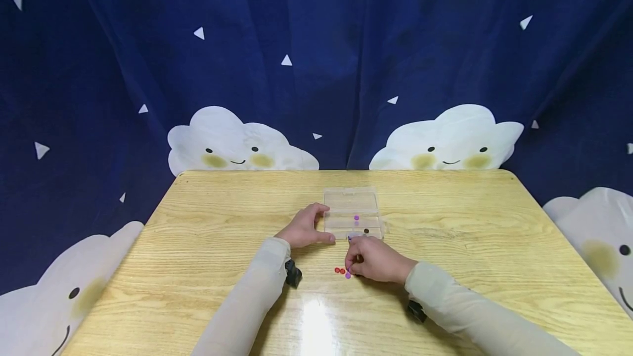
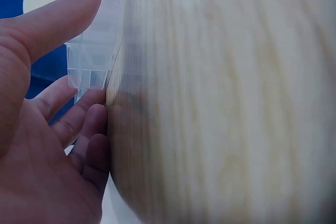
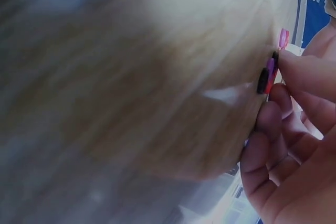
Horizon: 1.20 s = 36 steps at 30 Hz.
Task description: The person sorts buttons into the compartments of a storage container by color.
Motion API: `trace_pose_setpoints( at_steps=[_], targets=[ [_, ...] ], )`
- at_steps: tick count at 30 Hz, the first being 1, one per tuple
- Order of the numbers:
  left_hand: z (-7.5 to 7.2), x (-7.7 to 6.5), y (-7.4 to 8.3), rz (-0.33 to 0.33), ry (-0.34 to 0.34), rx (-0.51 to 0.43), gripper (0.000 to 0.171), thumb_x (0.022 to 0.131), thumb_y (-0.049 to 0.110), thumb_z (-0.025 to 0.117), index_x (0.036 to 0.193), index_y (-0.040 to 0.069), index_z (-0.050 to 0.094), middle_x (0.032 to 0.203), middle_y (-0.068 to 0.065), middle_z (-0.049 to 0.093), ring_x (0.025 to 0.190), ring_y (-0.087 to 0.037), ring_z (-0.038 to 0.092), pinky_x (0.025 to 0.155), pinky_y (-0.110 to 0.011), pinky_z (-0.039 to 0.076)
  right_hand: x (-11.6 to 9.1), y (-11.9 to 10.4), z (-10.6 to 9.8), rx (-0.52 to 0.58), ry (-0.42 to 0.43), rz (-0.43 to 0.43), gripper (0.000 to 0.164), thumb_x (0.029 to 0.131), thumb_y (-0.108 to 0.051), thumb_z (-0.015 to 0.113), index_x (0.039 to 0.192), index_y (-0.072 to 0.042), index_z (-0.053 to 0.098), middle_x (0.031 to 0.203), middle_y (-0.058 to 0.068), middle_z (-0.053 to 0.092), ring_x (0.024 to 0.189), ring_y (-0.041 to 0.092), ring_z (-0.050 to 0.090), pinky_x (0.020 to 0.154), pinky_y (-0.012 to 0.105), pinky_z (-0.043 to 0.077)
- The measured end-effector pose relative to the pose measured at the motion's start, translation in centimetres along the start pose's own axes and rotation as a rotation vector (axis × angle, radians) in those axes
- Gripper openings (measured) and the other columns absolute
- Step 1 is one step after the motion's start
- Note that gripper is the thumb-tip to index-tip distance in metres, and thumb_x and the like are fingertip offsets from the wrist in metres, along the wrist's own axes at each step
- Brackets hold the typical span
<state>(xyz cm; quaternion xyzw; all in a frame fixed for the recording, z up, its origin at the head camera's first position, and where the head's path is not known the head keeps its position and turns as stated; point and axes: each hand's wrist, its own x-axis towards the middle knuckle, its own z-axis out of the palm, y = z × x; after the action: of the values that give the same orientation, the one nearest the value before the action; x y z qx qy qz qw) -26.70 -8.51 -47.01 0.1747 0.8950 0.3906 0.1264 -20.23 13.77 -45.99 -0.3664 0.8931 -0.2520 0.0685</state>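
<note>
A clear plastic box [image 1: 329, 224] stands on the table with its transparent lid [image 1: 351, 200] folded back. Two purple discs [image 1: 356, 217] and a black disc [image 1: 366, 231] show inside its compartments. My left hand [image 1: 309, 228] holds the box's left end, thumb at the front corner and index finger at the back. In front of the box, my right hand [image 1: 378, 260] is low over the table, thumb and fingertips pinching at a purple disc [image 1: 348, 276]. Two red discs [image 1: 339, 271] lie just left of those fingertips. Black, purple and red edges show beside the right thumb [image 3: 307, 74] in the right wrist view.
The light wooden table [image 1: 222, 207] reaches back to a dark blue curtain [image 1: 316, 70] printed with clouds and white triangles. A small clear tab [image 1: 386, 226] juts from the box's right side. Bright glare [image 1: 316, 323] lies on the tabletop between the forearms.
</note>
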Motion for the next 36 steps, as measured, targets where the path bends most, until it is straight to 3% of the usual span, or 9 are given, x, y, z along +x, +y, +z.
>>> trace_pose_setpoints(
  at_steps=[16, 36],
  targets=[
    [0.0, 0.1, 0.0, -0.009, -0.013, -0.022, 0.080, 0.078, 0.029, 0.085, 0.144, 0.011, 0.045, 0.134, -0.010, 0.054, 0.112, -0.022, 0.050, 0.099, -0.039, 0.043, -0.1, 0.3, -0.2, -0.015, 0.006, -0.038, 0.011, 0.087, -0.012, 0.074, 0.079, -0.020, 0.075, 0.080, -0.013, 0.064, 0.075, -0.001, 0.051, 0.081, 0.026, 0.049],
    [-0.1, 0.0, 0.0, -0.022, -0.008, -0.036, 0.080, 0.077, 0.028, 0.086, 0.144, 0.012, 0.045, 0.135, -0.010, 0.054, 0.115, -0.024, 0.051, 0.104, -0.041, 0.042, -0.8, 0.8, -1.2, 0.011, 0.093, 0.077, 0.013, 0.086, -0.009, 0.073, 0.080, -0.021, 0.075, 0.079, -0.013, 0.063, 0.076, 0.001, 0.053, 0.072, 0.022, 0.047]
  ],
)
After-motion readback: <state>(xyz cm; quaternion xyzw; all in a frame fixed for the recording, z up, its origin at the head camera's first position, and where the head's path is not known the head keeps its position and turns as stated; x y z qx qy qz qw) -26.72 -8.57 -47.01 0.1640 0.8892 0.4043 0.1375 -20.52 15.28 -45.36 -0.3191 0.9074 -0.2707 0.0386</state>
